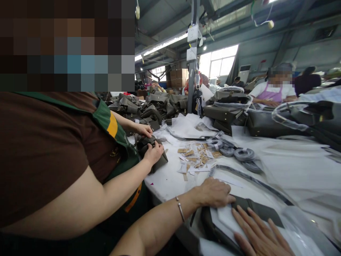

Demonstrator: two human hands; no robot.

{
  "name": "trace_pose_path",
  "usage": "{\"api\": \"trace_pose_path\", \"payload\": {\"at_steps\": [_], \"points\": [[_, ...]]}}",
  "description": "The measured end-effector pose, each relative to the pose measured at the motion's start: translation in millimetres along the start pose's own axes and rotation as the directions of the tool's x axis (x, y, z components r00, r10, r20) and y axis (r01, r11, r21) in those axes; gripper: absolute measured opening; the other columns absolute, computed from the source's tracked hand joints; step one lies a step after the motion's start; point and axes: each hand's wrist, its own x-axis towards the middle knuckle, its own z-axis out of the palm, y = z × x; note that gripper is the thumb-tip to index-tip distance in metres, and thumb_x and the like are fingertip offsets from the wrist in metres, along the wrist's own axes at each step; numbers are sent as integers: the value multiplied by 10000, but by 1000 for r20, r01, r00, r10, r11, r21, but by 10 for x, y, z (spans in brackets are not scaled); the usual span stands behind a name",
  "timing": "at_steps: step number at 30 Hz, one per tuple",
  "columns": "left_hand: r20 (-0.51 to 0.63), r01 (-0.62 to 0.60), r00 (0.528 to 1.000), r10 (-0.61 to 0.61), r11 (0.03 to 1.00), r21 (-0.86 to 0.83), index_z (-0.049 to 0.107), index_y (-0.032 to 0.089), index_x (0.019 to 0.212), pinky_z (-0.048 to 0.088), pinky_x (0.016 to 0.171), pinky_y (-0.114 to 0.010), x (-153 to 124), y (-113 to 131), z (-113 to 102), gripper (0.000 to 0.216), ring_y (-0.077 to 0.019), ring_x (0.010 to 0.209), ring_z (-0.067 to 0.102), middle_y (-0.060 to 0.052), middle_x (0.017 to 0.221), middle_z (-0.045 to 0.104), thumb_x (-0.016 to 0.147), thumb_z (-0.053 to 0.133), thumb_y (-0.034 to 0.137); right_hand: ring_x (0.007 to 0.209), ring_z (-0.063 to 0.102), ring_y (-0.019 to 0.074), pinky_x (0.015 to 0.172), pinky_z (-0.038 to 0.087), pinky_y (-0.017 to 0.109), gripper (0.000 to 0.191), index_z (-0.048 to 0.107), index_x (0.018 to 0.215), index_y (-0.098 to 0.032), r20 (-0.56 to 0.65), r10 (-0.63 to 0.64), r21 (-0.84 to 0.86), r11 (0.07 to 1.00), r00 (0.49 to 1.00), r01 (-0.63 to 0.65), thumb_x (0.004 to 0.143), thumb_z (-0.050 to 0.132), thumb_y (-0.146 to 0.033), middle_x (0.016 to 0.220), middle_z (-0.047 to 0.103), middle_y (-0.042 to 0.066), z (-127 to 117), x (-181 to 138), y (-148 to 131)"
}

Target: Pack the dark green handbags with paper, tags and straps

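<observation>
A smooth, dark bag [264, 209] is pressed beneath the flat, spread right hand [260, 236], across a white sheet [224, 219] — its edge is touched by the curled left hand [216, 192], whose grip cannot be told.

1. Wearer's hands: two, left hand [216, 192] plus right hand [262, 233].
2. Nearest co-worker's hands [154, 153]: also two.
3. Dark bag [266, 211] under the wearer's hands: just the one.
4. Bracelet [181, 212]: one.
5. Coiled straps [245, 160] on the table [170, 179]: at least three — they overlap, so no exact number.
6. Tan tags [189, 153]: more than five, all jumbled up.
7. Piled bags [160, 103] at the back: loads — too tangled to count.
8. White boxes [193, 33] on the post [191, 85]: two, easy one.
</observation>
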Motion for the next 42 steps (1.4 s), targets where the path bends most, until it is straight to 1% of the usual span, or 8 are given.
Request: {"api": "trace_pose_path", "payload": {"at_steps": [10,14,19,23,28,32,37,42], "points": [[41,67,997,-62,989,-133,688,160,951,490,826,-335,318,-57,57,490,-244,951,677,-113,913,727,1003,334,496,1401,369,303,1163,227,554,523,492,1422,-202,506,273,81,929,818,-361,1005,370,-492,1488,464,50,-649,503,-216],[-174,134,972,-159,980,-144,634,173,1072,469,875,-328,75,-21,-69,322,-220,1002,645,-94,1013,695,1006,407,392,1402,362,309,1172,203,552,528,495,1421,-197,507,292,100,915,811,-392,1006,373,-499,1493,461,58,-666,507,-229],[-370,207,892,-259,963,-176,593,162,886,472,729,-256,-956,264,-102,435,-151,790,620,-43,807,636,1051,207,279,1393,373,312,1162,215,561,534,504,1409,-201,484,291,147,903,825,-405,1002,373,-520,1481,479,57,-658,491,-230],[-574,1,809,-127,976,-216,597,171,920,491,720,-283,-1643,594,231,307,-176,780,620,-40,834,632,967,497,458,1395,369,310,1165,215,558,535,501,1410,-201,476,295,161,897,828,-412,1003,372,-523,1483,478,54,-657,489,-229],[-652,18,755,-67,997,-81,568,171,1050,508,765,-307,-1597,693,568,218,-198,863,630,-71,946,649,974,506,366,1403,356,319,1160,216,581,528,495,1412,-184,464,269,165,910,844,-381,1008,378,-503,1489,467,65,-689,484,-202],[-684,34,729,-24,999,2,554,197,943,487,729,-316,-1457,573,534,95,-193,791,610,-34,842,636,953,557,292,1408,354,300,1166,227,567,560,480,1417,-169,436,194,227,921,879,-316,1001,380,-530,1494,460,69,-738,455,-149],[-786,75,617,28,993,95,538,148,1150,456,976,-487,-1402,453,393,322,-322,1185,539,-153,1128,613,893,646,308,1399,372,302,1167,228,576,577,462,1429,-188,431,151,254,926,890,-280,983,415,-552,1478,482,75,-772,432,-143],[-551,-220,785,285,958,182,490,212,1353,339,1134,-500,-1276,379,250,433,-294,1415,345,-107,1433,499,931,508,114,1410,361,281,1175,228,564,551,454,1431,-189,422,153,245,930,893,-275,987,439,-516,1477,482,80,-767,441,-154]]}}
